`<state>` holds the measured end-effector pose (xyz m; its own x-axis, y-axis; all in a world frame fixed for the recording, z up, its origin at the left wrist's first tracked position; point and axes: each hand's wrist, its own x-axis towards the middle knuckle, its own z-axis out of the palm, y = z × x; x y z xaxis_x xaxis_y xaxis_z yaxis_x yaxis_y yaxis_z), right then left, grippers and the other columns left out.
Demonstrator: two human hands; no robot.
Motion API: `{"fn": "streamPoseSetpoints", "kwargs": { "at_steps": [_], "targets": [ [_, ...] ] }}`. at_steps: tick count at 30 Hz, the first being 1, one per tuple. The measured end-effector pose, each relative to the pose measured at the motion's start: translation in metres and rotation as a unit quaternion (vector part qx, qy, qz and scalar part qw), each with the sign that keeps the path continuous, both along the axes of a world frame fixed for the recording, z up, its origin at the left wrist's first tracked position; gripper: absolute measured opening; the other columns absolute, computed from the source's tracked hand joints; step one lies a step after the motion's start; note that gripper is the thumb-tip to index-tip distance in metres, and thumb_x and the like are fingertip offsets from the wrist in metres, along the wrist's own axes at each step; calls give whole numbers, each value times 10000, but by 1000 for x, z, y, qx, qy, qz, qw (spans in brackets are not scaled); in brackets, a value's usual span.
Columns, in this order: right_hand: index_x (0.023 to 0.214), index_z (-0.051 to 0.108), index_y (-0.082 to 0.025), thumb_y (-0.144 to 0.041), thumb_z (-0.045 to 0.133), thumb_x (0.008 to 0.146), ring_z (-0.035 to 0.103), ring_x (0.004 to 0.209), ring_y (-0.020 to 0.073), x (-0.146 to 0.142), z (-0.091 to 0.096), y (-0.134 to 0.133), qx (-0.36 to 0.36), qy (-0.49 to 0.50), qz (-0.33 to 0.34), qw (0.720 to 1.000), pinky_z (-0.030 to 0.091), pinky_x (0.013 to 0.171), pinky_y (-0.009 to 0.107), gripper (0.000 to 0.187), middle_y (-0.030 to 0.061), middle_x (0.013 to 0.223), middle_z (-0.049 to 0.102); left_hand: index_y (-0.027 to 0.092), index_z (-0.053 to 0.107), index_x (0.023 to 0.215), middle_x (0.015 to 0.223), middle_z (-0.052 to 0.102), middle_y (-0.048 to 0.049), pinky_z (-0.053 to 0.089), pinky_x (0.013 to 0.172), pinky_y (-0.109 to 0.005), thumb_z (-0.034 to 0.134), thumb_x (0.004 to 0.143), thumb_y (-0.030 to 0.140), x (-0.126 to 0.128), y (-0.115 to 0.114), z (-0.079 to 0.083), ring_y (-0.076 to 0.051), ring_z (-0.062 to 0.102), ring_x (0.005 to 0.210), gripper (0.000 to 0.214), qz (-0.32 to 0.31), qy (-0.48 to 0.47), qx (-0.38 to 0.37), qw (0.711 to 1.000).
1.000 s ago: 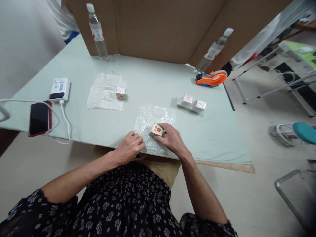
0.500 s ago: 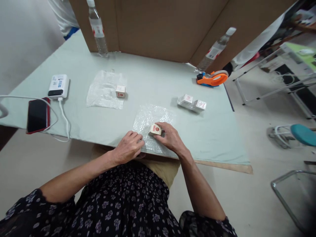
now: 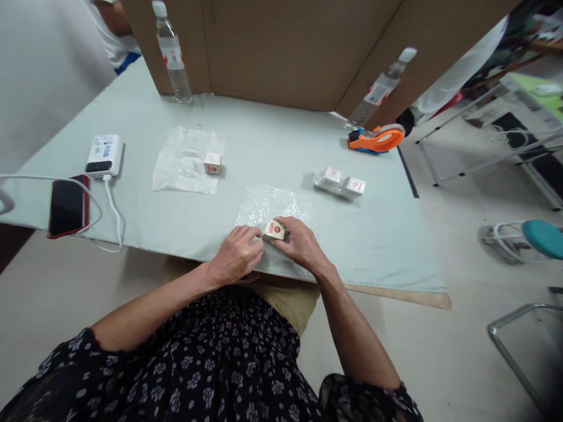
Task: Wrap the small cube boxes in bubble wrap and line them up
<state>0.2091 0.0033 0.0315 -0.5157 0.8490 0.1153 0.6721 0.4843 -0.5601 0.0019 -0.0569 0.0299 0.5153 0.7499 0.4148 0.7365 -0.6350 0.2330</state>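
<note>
My right hand (image 3: 299, 243) grips a small cream box with red print (image 3: 274, 230) between thumb and fingers. The box rests on a sheet of clear bubble wrap (image 3: 270, 202) near the table's front edge. Close to the box's left side, my left hand (image 3: 240, 252) has its fingers curled in on the near left part of the wrap; its fingertips are partly hidden. Behind and to the left, another small box (image 3: 213, 163) sits at the right side of a second bubble wrap sheet (image 3: 182, 167). To the right lie two wrapped small boxes (image 3: 339, 183) side by side.
An orange tape dispenser (image 3: 378, 139) lies at the back right beside a water bottle (image 3: 382, 88). Another bottle (image 3: 175, 58) stands before the cardboard panel (image 3: 281, 53). At left are a white power bank (image 3: 104, 153), a cable and a phone (image 3: 68, 206). A person's sleeve shows behind.
My left hand has moved right and slightly up to the box, bringing the wrap's near left part along. My right hand still holds the box in nearly the same spot.
</note>
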Motion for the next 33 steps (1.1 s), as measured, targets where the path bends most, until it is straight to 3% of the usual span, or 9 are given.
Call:
{"fn": "streamPoseSetpoints", "kwargs": {
  "at_steps": [5, 12, 21, 26, 30, 33],
  "targets": [
    [1243, 603, -229, -273, 662, 809, 626, 1081, 276, 4, 1, 4, -12, 10, 13, 1000, 507, 950, 458, 440, 88, 1172, 683, 147, 660, 870, 1130, 634, -139, 516, 851, -425, 557, 912, 173, 2, 6, 3, -256, 576, 1010, 114, 20, -38, -11, 999],
    [1324, 593, -235, -370, 708, 811, 666, 1049, 253, 16, 5, 12, -90, 52, 36, 994, 548, 908, 427, 544, 101, 1297, 656, 161, 654, 840, 1200, 650, -133, 528, 911, -455, 610, 881, 180, 5, 15, 5, -271, 609, 1084, 63, 38, -93, -32, 994],
    [1212, 667, -216, -362, 714, 815, 696, 936, 224, 15, 8, 16, -132, 99, 42, 985, 575, 865, 392, 426, 72, 1129, 724, 171, 649, 790, 1163, 705, -97, 533, 926, -437, 618, 844, 151, 8, 23, 3, -235, 652, 1068, 66, 70, -172, -67, 980],
    [1232, 647, -246, -448, 650, 883, 624, 1171, 261, 29, 21, 5, -85, 119, 37, 989, 527, 997, 447, 403, 88, 1279, 650, 170, 648, 829, 1164, 707, -102, 532, 935, -440, 609, 847, 147, 9, 26, 3, -235, 656, 1080, 49, 65, -175, -77, 979],
    [1236, 624, -275, -469, 717, 838, 566, 1278, 289, 38, 29, -14, -52, 89, 45, 994, 462, 1075, 500, 453, 90, 1356, 609, 174, 648, 832, 1145, 715, -102, 526, 948, -441, 610, 840, 157, 11, 29, 4, -235, 663, 1074, 42, 58, -194, -102, 974],
    [1019, 671, -240, -361, 675, 878, 620, 1192, 276, 32, 22, -17, -20, 82, 22, 996, 481, 1029, 490, 186, 103, 1273, 654, 186, 651, 826, 1165, 718, -100, 510, 976, -446, 629, 824, 171, 13, 32, 5, -247, 659, 1111, 26, 62, -209, -126, 968]
  ]
}}
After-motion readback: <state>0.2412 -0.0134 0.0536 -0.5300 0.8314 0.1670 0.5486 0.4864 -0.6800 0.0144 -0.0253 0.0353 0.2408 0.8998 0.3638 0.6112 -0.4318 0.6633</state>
